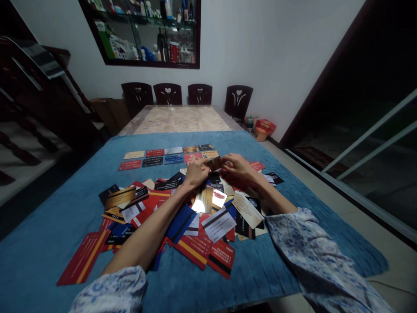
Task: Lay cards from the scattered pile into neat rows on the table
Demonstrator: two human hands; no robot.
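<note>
Between my two hands, over the far edge of a loose pile of cards, is a brown card point(214, 163). My left hand point(196, 173) pinches its left end with the fingertips. At its right end, my right hand point(237, 166) has its fingers curled against the card. Under my forearms the pile spreads out, with a red card point(85, 256) at its left and a white card point(218, 224) near the middle. Beyond my left hand, cards lie face up in two rows, among them a dark blue card point(153, 161) and a blue card point(174, 159).
A blue cloth point(81, 182) covers the near part of the table, and the bare marble top point(182, 119) shows beyond it. Four dark chairs, one of them a chair point(239, 101), stand at the far end. A red bag point(265, 126) is on the floor at the right.
</note>
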